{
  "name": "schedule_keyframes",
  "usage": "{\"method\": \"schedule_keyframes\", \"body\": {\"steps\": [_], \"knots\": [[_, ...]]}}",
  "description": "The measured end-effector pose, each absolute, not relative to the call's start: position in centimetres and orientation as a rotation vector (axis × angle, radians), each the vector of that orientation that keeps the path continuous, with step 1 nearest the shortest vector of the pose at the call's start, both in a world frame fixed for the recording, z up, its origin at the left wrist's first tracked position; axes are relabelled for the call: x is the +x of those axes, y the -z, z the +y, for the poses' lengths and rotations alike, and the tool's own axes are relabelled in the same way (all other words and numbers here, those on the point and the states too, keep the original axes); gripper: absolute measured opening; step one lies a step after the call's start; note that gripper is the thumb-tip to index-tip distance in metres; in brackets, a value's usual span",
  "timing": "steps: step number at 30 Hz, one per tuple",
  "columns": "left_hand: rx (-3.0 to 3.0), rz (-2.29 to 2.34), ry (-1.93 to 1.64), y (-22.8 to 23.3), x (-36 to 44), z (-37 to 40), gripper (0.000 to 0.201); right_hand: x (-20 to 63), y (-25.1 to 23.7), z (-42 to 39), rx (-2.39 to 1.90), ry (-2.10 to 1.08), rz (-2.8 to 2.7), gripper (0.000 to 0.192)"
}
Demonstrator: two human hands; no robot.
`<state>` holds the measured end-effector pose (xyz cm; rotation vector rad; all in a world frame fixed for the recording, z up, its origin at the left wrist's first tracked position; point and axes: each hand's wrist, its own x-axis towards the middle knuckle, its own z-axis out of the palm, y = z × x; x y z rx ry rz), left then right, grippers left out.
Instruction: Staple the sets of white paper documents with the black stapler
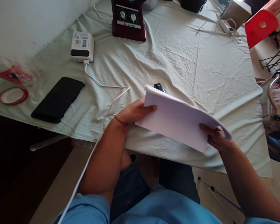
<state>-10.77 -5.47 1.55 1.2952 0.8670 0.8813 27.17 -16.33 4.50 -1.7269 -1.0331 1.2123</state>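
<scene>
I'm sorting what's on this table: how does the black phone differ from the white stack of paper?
The phone is black; the stack of paper is white. The phone lies flat on the cloth, untouched, while the paper is held off it, tilted, by the left hand and right hand. The phone looks smaller and rigid; the paper bends at its right edge. Both are flat rectangles.

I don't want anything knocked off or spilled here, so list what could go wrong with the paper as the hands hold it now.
1. The stack of paper is pinched only at its edges by the left hand and the right hand, and it bows; sheets might slip and fan out.
2. A small dark object lies just behind the stack, partly hidden; the paper could push it.
3. The white cable runs past the left wrist and could snag.
</scene>
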Motion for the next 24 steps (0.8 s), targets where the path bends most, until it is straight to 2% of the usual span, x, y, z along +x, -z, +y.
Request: {"method": "schedule_keyframes", "body": {"steps": [3,5,10,14,16,19,24], "knots": [[1.285,0.754,-0.598,-2.3,-11.3,-5.8,0.058,28.0,-5.4,-16.0,-1.803,-1.222,-0.883,0.052],[1.314,0.728,-0.526,-2.7,-11.5,-5.8,0.056,28.7,-6.6,-15.3,-1.809,-1.158,-0.946,0.055],[1.561,0.625,-0.193,-3.7,-10.9,-5.7,0.051,28.8,-10.0,-13.1,-1.936,-0.891,-1.422,0.069],[1.733,0.542,-0.092,-4.6,-9.8,-5.8,0.047,25.5,-12.5,-12.4,-1.846,-0.807,-1.901,0.059],[1.738,0.536,-0.069,-4.7,-9.4,-5.9,0.048,23.4,-13.0,-12.4,-1.739,-0.868,-2.073,0.052],[1.707,0.550,-0.047,-4.8,-9.2,-6.1,0.045,21.2,-12.6,-12.2,-1.709,-1.049,-2.036,0.044],[1.460,0.698,-0.234,-4.8,-9.8,-6.2,0.027,21.1,-10.5,-11.5,-1.841,-1.447,-1.400,0.051]]}}
